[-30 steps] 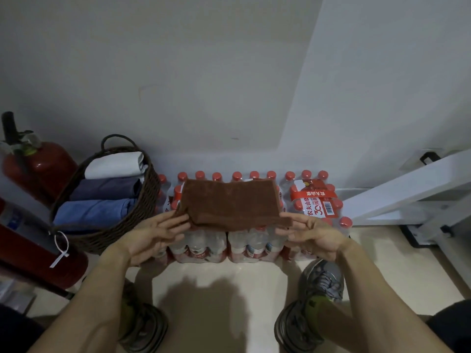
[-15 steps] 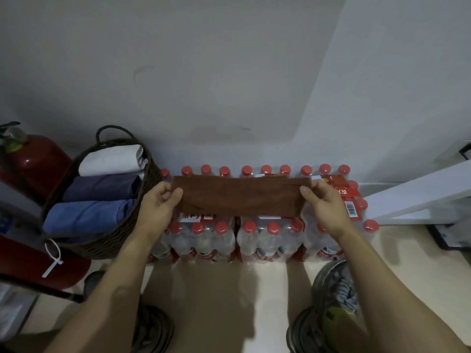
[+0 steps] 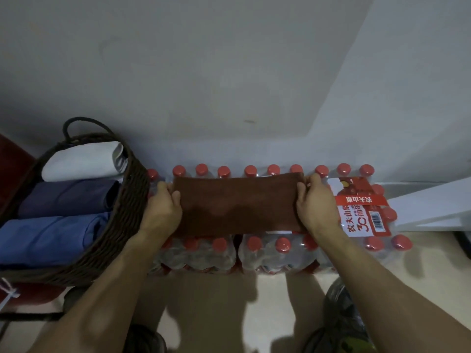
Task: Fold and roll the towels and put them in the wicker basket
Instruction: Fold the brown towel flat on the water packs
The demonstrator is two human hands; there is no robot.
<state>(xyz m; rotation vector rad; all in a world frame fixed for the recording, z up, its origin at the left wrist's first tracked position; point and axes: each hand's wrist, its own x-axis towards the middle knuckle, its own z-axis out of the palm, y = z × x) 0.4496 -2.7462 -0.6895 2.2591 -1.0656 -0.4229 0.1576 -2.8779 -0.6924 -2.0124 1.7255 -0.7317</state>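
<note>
Currently I have the brown towel (image 3: 238, 205) folded into a long band and laid flat across the tops of the packed water bottles (image 3: 276, 250), just right of the wicker basket (image 3: 122, 217). My left hand (image 3: 163, 212) grips the band's left end, thumb on top and fingers curled around the edge. My right hand (image 3: 312, 205) grips the right end in the same way.

Procedure for the roll, as I judge it:

1. Square the band first. Both long edges should run parallel before any turn is made.
2. Start from one short end and make the first turn tight; a loose core would likely give a slack roll.
3. Keep the other hand on the free end so the cloth stays taut over the uneven caps.
4. Keep the edges flush at each turn.

The basket already holds a white roll (image 3: 81, 161), a dark blue roll (image 3: 68, 198) and a light blue roll (image 3: 48, 235), lying side by side. Free space for a fourth roll is not visible from here.
</note>
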